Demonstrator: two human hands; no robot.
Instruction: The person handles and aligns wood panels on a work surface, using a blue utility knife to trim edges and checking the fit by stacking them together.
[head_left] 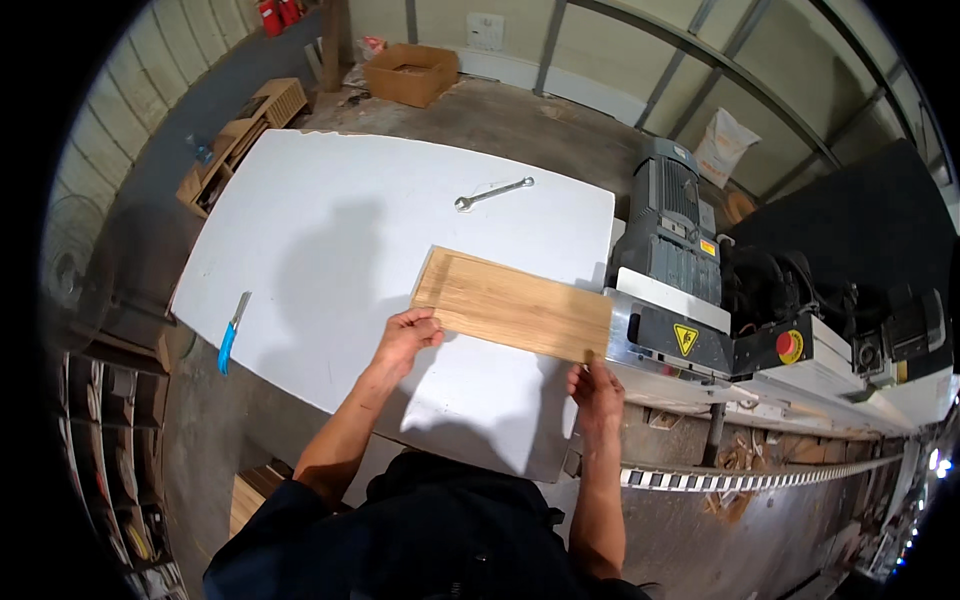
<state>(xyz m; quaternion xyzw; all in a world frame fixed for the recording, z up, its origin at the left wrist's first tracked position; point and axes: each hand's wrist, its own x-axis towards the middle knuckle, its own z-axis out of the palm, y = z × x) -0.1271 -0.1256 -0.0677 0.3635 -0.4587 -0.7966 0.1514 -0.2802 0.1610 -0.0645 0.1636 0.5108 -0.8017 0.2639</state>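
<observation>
Left fingers (424,318) and right fingers (598,375) closed on near edge of wooden board (520,304)

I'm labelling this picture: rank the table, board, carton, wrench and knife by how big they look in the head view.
1. Table
2. Board
3. Carton
Wrench and knife come last, too alike to rank.

Grained wooden board (520,306), shiny wrench (496,193), apparently metal
</observation>
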